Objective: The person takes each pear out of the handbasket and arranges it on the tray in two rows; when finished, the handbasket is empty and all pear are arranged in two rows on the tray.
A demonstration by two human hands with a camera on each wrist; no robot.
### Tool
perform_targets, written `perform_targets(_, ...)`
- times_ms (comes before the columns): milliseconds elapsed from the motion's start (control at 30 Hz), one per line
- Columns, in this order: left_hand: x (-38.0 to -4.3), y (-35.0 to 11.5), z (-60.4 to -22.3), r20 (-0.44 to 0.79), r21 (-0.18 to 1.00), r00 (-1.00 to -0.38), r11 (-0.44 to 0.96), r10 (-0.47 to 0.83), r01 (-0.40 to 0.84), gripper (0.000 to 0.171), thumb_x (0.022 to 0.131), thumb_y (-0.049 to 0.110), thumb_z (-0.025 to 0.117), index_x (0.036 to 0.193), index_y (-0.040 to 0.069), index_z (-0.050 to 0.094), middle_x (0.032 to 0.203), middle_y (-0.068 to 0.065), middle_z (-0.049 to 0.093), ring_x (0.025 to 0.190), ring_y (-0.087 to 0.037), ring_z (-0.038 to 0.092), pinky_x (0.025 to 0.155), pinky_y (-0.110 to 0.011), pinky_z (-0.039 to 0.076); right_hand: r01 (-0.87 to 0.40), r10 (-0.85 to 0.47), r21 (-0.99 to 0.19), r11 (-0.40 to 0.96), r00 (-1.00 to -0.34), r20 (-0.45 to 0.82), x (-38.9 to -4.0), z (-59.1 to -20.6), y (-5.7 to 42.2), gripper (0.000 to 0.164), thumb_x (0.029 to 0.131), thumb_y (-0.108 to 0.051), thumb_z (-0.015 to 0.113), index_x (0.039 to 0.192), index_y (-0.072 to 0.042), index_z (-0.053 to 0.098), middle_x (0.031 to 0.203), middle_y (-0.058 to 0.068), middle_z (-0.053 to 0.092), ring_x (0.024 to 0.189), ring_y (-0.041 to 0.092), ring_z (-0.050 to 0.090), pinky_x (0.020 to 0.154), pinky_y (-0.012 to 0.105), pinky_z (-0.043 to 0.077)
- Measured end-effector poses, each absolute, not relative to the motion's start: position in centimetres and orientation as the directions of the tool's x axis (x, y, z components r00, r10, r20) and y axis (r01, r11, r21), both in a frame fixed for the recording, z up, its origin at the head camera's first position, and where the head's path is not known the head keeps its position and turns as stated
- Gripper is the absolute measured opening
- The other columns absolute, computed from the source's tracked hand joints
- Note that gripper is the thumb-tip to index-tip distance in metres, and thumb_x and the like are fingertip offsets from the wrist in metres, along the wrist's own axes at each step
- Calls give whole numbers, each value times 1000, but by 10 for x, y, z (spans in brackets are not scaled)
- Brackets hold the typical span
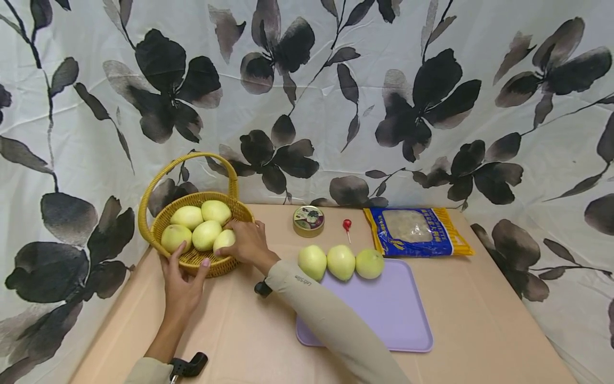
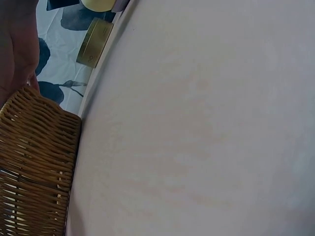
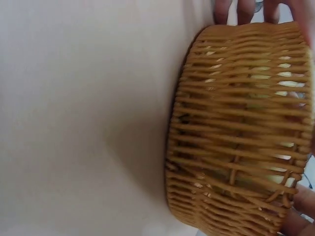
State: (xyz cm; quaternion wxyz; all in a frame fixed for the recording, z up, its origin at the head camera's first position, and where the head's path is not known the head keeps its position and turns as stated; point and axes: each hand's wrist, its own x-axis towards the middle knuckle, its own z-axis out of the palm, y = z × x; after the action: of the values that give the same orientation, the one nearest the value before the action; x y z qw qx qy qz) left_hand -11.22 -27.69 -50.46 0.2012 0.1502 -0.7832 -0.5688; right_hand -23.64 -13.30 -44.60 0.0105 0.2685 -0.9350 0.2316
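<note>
A yellow woven basket (image 1: 206, 270) with a tall arched handle stands at the table's left and holds several pale yellow-green pears (image 1: 187, 217). My left hand (image 1: 182, 282) grips its near-left side, thumb at the front rim. From the right, my right hand (image 1: 248, 244) reaches over the rim and pinches a pear (image 1: 224, 240) at the basket's right side. Some of its fingers stay outside the rim. In the right wrist view, woven basket wall (image 3: 236, 118) hides most of the fruit. The left wrist view catches only part of the basket (image 2: 37, 162).
Three pears (image 1: 341, 262) sit in a row along the back of a purple tray (image 1: 384, 314), beneath my right forearm. Behind are a round tin (image 1: 308, 221), a red lollipop (image 1: 347, 225) and a blue-yellow packet (image 1: 417, 232). A floral curtain (image 1: 336, 106) hangs behind the table.
</note>
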Motion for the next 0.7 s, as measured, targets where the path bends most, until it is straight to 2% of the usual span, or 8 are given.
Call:
perform_targets(133,-112,-276,-504,138,950,-877,311,-461,-14,79,105,25,68,170,23,24,178,-1,-19,164,-35,13,127,-64,29,-491,-468,-485,724,-866,177,-235,-443,-130,63,80,-56,91,132,-25,73,124,-14,77,112,10,69,106,35,41)
perform_targets(267,-111,-275,-504,138,952,-875,307,-463,-13,78,105,27,69,170,26,25,178,0,-19,165,-33,11,128,-64,28,-478,-447,-549,686,-872,201,-234,-434,-124,66,80,-55,91,134,-23,73,128,-12,77,116,14,68,104,33,41)
perform_targets(500,-110,-275,-503,125,954,-875,298,-467,-23,78,105,29,69,170,26,26,177,2,-23,165,-33,8,128,-64,26,-475,-436,-648,595,-868,236,-231,-414,-108,69,81,-52,91,139,-20,71,133,-7,75,121,16,68,107,36,42)
perform_targets(700,-109,-274,-503,134,955,-874,297,-468,-12,78,104,28,69,169,25,27,178,1,-21,165,-33,10,129,-63,26,-477,-414,-716,510,-865,283,-228,-401,-87,70,80,-46,93,141,-20,70,137,-5,74,125,18,67,113,41,41)
